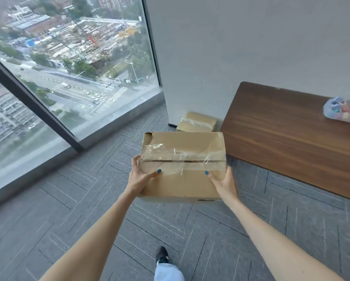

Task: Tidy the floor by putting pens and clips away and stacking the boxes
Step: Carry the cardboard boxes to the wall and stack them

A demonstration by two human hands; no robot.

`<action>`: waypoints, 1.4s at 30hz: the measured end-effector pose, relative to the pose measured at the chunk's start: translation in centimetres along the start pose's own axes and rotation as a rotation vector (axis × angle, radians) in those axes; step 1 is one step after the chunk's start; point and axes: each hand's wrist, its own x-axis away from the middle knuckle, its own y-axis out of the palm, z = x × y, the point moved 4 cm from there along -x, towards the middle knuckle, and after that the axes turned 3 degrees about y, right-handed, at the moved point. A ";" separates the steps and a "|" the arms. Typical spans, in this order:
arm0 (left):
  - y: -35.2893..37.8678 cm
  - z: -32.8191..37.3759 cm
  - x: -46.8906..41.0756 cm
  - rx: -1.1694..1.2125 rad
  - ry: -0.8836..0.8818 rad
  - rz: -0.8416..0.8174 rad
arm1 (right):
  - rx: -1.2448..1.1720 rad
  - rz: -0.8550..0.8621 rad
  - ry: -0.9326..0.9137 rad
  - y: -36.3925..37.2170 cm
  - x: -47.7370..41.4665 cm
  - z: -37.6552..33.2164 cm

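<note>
Above the carpet, a taped box [183, 165] is carried level, gripped at its near corners by the left hand [140, 177] and right hand [223, 179], thumbs on top, so that it is kept steady. Beyond it, a second box [197, 122] is seen against the wall, likely the base for stacking, beside a table [281, 130] bearing a container of clips [342, 112].

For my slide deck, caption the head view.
Both hands, left and right, carry a taped cardboard box toward a smaller box by the wall.
</note>
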 end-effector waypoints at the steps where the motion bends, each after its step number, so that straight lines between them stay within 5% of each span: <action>1: -2.0 -0.2 -1.6 0.007 0.005 0.010 | 0.012 0.001 -0.011 2.0 -0.6 -1.6; 11: -14.0 2.0 -17.9 0.050 0.101 0.014 | 0.006 0.042 -0.092 14.1 -10.0 -14.9; 23: -6.1 7.9 -38.6 0.028 0.154 -0.145 | -0.048 0.155 -0.017 12.7 -28.6 -18.5; 32: 5.5 5.4 -57.4 0.003 0.158 -0.249 | -0.064 0.241 0.041 13.9 -47.8 -14.2; 42: 20.1 -4.9 -72.1 0.009 0.187 -0.436 | -0.060 0.410 0.069 16.4 -62.9 0.3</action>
